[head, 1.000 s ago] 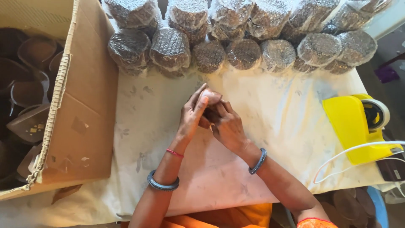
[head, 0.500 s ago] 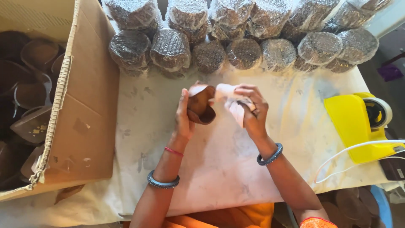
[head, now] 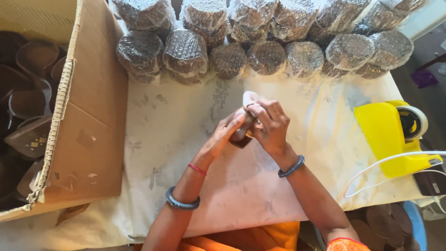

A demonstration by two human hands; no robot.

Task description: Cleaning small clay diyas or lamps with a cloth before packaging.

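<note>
I see a small brown cup point(head: 241, 135) at table centre, grasped by both hands: left hand point(head: 222, 137) at its 9 o'clock, right hand point(head: 271, 124) at 3 o'clock, pressing white wrap point(head: 249, 98) at 12. Wrapped bundles point(head: 227, 59) lie beyond; cardboard box point(head: 88, 139) at 9, yellow dispenser point(head: 388, 135) at 3.

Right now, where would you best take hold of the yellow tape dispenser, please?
Probably by the flat yellow body of the tape dispenser, from above, fingers across its two long sides. Its top is bare and broad; the roll sits at the far end, and a white cable crosses the near end.
</note>
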